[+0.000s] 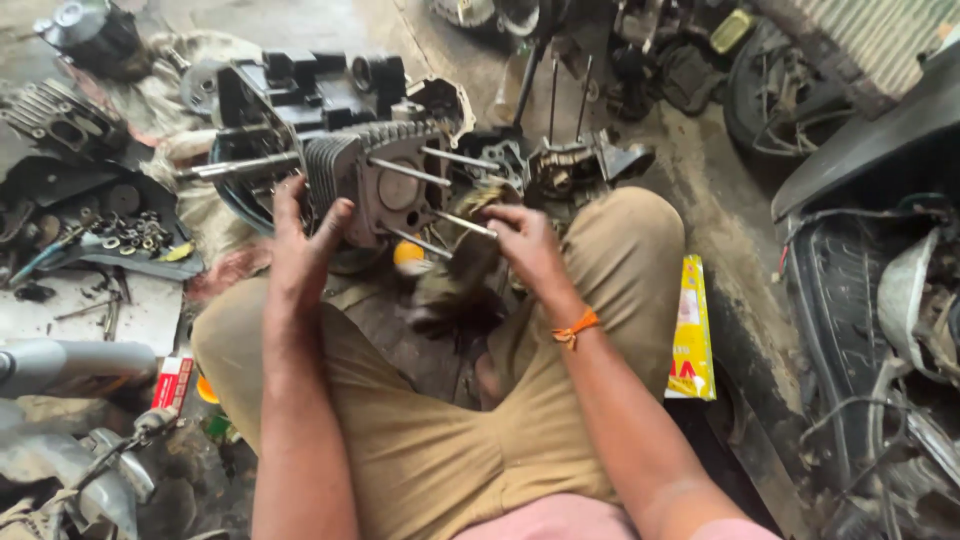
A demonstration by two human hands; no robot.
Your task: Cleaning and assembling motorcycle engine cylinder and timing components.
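Cylinder block (385,190) on its side, studs (432,180) pointing right.

- Engine cylinder (375,185): dull grey cast metal with ribbed fins and a smoother flat face.
- Studs (408,172) standing out of the cylinder: bare, slightly shiny steel.
- Rag (455,275) just right of the cylinder: grimy, matt cloth.
- Trousers (440,440) below the cylinder: tan woven cloth, matt.
- Packet (690,335) well right of the cylinder: glossy yellow plastic or card.
- Floor (700,180) beyond the cylinder: rough, oil-stained concrete.
- Washers (130,232) left of the cylinder: dark, greasy metal.
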